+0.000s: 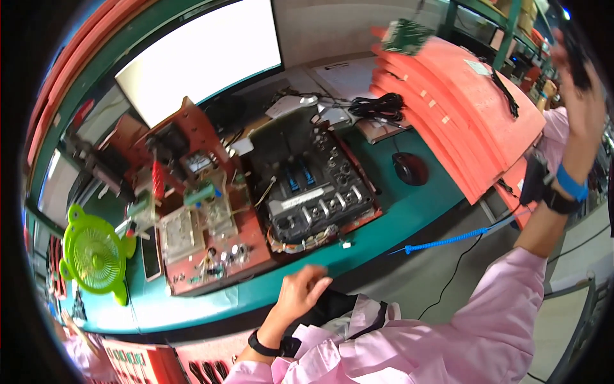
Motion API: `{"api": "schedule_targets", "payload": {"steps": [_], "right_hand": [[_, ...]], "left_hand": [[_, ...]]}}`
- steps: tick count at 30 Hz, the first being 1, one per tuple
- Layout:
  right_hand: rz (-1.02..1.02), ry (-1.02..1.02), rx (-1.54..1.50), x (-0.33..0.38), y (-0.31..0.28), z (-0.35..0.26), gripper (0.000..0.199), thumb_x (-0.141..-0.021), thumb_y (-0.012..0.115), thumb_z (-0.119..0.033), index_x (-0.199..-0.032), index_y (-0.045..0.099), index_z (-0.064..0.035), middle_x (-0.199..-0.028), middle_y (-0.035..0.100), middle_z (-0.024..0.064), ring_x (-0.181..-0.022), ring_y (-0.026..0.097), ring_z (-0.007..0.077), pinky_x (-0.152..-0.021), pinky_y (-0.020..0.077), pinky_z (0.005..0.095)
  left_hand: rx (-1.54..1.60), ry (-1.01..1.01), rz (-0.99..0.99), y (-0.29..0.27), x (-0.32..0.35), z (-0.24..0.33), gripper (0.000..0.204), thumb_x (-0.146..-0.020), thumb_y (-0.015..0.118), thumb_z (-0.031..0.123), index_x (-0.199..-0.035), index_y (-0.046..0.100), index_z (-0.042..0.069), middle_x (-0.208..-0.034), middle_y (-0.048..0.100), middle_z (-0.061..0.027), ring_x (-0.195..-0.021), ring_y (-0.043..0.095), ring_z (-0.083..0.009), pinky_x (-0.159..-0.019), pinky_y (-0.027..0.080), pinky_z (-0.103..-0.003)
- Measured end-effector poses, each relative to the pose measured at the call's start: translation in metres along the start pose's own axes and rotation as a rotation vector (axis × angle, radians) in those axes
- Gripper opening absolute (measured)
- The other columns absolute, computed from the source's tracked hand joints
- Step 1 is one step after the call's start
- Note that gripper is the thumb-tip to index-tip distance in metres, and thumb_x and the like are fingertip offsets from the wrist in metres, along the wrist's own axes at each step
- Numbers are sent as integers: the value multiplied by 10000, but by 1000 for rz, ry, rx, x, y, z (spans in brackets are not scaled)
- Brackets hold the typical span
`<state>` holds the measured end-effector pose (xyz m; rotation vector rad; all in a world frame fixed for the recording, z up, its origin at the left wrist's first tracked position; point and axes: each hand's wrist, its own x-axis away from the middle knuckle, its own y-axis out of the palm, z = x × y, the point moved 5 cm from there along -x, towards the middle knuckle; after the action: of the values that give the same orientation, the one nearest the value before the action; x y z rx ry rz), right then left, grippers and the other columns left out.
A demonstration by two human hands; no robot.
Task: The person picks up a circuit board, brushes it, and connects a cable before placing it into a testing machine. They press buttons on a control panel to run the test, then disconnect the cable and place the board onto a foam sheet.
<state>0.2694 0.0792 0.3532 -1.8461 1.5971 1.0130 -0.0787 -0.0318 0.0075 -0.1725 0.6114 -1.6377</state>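
My left hand hovers just off the front edge of the green bench, fingers curled in and thumb alongside; nothing shows in it. It is nearest to a red test fixture carrying clear plastic blocks and small metal parts. Behind that lies a black control panel with knobs and wiring. My right hand is raised at the far right, smeared by motion, closed around a long black thing whose kind is unclear. A blue wrist strap with a coiled blue cord circles my right wrist.
A tall stack of pink foam sheets bears a green circuit board and a black cable. A mouse, bundled black cables, a bright monitor and a green fan stand about. Other people work at both sides.
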Motion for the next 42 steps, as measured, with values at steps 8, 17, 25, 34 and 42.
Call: {"api": "schedule_targets", "payload": {"steps": [8, 17, 25, 34, 42], "right_hand": [[217, -261, 839, 190, 14, 47, 386, -801, 506, -230, -1028, 464, 80, -772, 583, 199, -672, 601, 307, -634, 506, 320], [-1304, 968, -310, 348, 134, 180, 418, -737, 605, -160, -1061, 493, 80, -1002, 565, 182, -901, 565, 238, -763, 447, 293], [-1165, 483, -650, 357, 320, 131, 318, -798, 572, -191, -1037, 484, 0, -798, 561, 80, -696, 536, 159, -607, 427, 296], [-1285, 1217, -746, 372, 350, 157, 228, -846, 507, -155, -999, 503, 15, -646, 531, 32, -568, 494, 62, -519, 390, 210], [-1335, 1235, -701, 375, 362, 168, 215, -864, 484, -181, -919, 498, 26, -589, 506, 21, -536, 483, 71, -499, 384, 220]], "left_hand": [[1135, 157, 329, -76, 32, 76, 949, -684, 550, 592, -1350, 29, 161, -1323, 259, -196, -1040, 479, -354, -688, 508, -463], [1162, 371, 579, -150, 141, 70, 458, -849, 468, 291, -1186, 348, 5, -1014, 461, -95, -830, 500, -168, -633, 453, -322], [-337, 157, 481, -116, 88, 114, 143, -755, 566, 79, -851, 552, -26, -789, 588, -74, -681, 570, -143, -602, 459, -281], [732, -264, 834, -156, 112, 5, 279, -768, 532, 77, -1011, 494, -55, -847, 593, -130, -704, 617, -240, -584, 512, -299], [1027, -232, 828, -152, 120, -26, 313, -761, 470, 76, -1046, 459, -54, -867, 586, -156, -718, 619, -284, -543, 528, -319]]}}
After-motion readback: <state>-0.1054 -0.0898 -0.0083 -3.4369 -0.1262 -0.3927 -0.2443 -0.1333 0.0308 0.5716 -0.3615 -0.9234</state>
